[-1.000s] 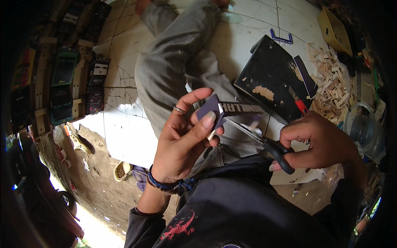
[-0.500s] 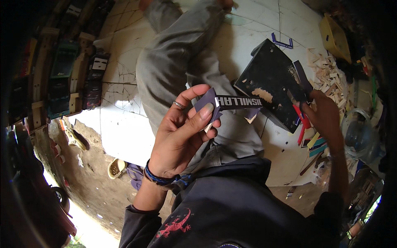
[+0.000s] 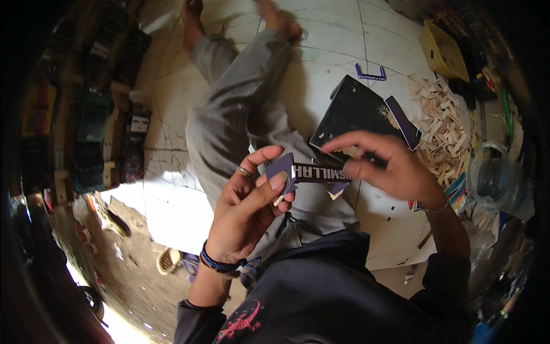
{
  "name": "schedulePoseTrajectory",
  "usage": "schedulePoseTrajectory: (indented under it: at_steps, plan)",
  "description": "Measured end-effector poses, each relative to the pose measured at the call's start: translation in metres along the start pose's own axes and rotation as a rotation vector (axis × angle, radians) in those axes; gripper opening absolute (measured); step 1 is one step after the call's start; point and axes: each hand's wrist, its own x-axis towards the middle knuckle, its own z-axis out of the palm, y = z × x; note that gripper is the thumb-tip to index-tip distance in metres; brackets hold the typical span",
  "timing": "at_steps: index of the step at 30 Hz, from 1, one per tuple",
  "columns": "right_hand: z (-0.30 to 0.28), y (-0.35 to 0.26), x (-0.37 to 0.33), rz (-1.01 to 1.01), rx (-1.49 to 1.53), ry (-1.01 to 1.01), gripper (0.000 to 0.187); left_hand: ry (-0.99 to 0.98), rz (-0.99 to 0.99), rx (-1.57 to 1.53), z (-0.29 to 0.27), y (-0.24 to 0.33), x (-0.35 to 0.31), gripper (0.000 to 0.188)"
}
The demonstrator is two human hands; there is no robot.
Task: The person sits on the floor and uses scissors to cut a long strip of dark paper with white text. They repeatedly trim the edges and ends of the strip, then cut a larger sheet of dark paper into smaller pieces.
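Observation:
My left hand (image 3: 243, 200) pinches the left end of a small U-shaped bracket (image 3: 319, 173), black and purple with white lettering on its front strip. Pale wood shows at the tips of the bracket's legs. Over its right end hovers my right hand (image 3: 395, 172), slightly blurred, with thumb and forefinger apart; whether the thumb touches the strip I cannot tell. Beneath that hand lies a worn black board (image 3: 339, 112), partly covered by it. A dark purple strip (image 3: 403, 121) rests along the board's right edge.
Another purple U-shaped bracket (image 3: 372, 76) lies on the white tiles beyond the board. Small wood offcuts (image 3: 447, 135) are heaped at the right, near a yellow basin (image 3: 442, 53) and a clear plastic container (image 3: 491, 175). Dark box-like items (image 3: 93, 117) line the left side. A pale clog (image 3: 169, 261) sits at lower left.
My right hand has let go of the red-handled scissors at the right and come left to the bracket. My left hand keeps hold of the bracket, slightly lower in view.

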Motion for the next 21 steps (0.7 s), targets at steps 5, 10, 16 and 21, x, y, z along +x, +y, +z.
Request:
schedulePoseTrajectory:
  at_steps: [5,10,16,21]
  plan:
    - [0.035,-0.020,0.033,-0.234,-0.111,0.069,0.039,0.042,0.081,0.120,0.005,0.006,0.000,0.048]
    - [0.044,-0.022,0.035,-0.220,-0.157,0.246,0.040,0.314,0.549,0.855,0.004,0.008,0.003,0.049]
    - [0.046,-0.027,0.033,-0.261,-0.130,0.258,0.039,0.197,0.840,1.110,0.004,0.012,0.001,0.019]
    - [0.049,-0.031,0.030,-0.347,-0.165,0.281,0.036,0.183,1.144,1.436,0.012,0.013,0.002,0.023]
